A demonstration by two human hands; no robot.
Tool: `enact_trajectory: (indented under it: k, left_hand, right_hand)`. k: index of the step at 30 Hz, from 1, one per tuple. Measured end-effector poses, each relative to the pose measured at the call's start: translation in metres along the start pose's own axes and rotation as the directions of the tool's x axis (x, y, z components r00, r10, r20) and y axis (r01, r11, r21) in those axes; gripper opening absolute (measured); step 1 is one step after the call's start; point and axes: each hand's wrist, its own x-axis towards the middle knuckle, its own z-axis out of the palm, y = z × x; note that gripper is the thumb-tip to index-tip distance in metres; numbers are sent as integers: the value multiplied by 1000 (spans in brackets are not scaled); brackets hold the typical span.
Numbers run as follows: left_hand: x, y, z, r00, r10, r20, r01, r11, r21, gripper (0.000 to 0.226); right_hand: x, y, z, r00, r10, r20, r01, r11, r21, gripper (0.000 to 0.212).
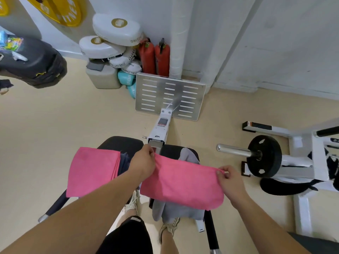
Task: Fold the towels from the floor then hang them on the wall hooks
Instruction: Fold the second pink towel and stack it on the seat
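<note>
A pink towel (pixel 181 182) is held stretched sideways over a black padded bench (pixel 119 142), its long axis running from hand to hand, with a grey cloth (pixel 179 211) beneath it. The left hand (pixel 144 162) pinches its upper left corner, and the right hand (pixel 230 178) pinches the upper right corner between thumb and fingertips. A folded pink towel (pixel 91 171) lies just left of it on the bench.

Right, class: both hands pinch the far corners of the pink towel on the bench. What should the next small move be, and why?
Probably draw the far edge toward the near edge, halving it. The left hand and right hand each pinch a far corner, the pink towel lies spread wide over a grey towel, and the folded pink towel beside it is more compact.
</note>
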Motion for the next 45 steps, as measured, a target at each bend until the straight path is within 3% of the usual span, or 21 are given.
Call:
enact_trajectory:
  k: [3, 7, 12, 16, 18, 23, 26, 29, 34, 39, 45]
  left_hand:
    - [-1, -5, 13, 988, -102, 120, 99, 995, 25, 31]
    - [-11, -17, 21, 964, -193, 182, 221, 964, -148, 36]
    - [-19, -19, 20, 935, -275, 225, 328, 911, -249, 43]
    - [-26, -14, 13, 905, -364, 219, 420, 847, -325, 60]
    - [-32, -8, 8, 915, -348, 204, 400, 850, -344, 53]
    - [-72, 11, -22, 961, -178, 214, 267, 803, -533, 42]
    - [-107, 17, -46, 962, -67, 266, 233, 711, -664, 48]
    - [-141, 24, -63, 957, 25, 287, 203, 649, -733, 37]
    - [-188, 41, -72, 963, 108, 248, 132, 613, -779, 33]
    - [-219, 43, -86, 978, 139, 155, 44, 589, -807, 23]
    - [-219, 19, -128, 983, 181, -14, -123, 606, -786, 10]
  right_hand:
    - [7, 19, 10, 984, 161, 78, -158, 987, -40, 34]
    - [3, 32, 13, 902, 346, 256, -379, 921, 91, 33]
    - [3, 33, 4, 886, 334, 321, -437, 832, 342, 39]
    - [-1, 23, -6, 831, 389, 399, -535, 757, 376, 40]
    - [-5, 18, -14, 823, 371, 429, -538, 750, 384, 39]
    - [-39, -9, -40, 926, 139, 352, -292, 854, 431, 32]
    - [-74, -28, -52, 961, 29, 273, -170, 845, 508, 27]
    - [-112, -51, -51, 973, -53, 226, -90, 812, 577, 27]
    - [-168, -93, -18, 951, -257, 172, 138, 850, 508, 45]
    - [-208, -125, 19, 887, -450, 106, 389, 850, 356, 28]
    - [-235, -165, 58, 830, -552, 83, 509, 809, 293, 25]
